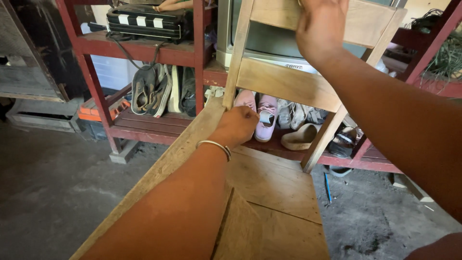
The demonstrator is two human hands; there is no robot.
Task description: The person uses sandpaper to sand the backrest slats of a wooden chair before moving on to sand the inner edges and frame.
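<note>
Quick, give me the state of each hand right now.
Left hand: closed in a fist at the rear corner of the wooden chair seat.
Right hand: gripping the chair's top back slat.

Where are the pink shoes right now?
The pink shoes stand on the red rack's bottom shelf, centre of the view, behind the wooden chair, just beyond the left hand.

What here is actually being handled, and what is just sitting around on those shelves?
In hand:
- wooden chair
- right hand gripping its top rail
- left hand at the back corner of the seat

Lying about:
- red shelf rack
- pink shoes
- grey sneakers
- old television
- black-and-white bag
</note>
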